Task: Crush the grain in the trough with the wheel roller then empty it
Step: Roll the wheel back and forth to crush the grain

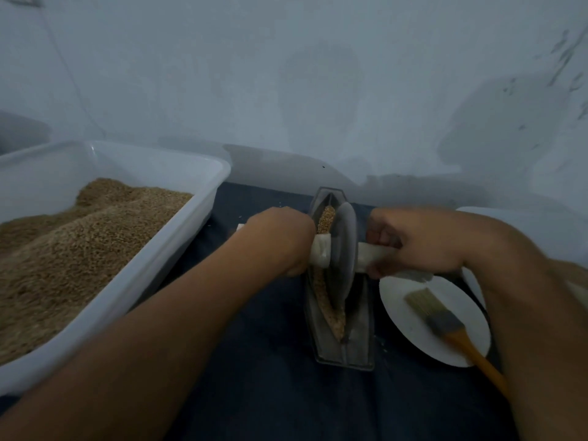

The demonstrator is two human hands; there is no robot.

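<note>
Your left hand (281,241) and right hand (413,241) each clench a handle of the roller (345,249), its wheel standing in the grain (327,300) of the trough (361,342). At 3 o'clock, a brush (445,326) lies on a plate (410,326).

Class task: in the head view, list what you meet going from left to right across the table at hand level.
White tub of grain → left hand → wheel roller in the trough → right hand → white plate with the brush.
</note>
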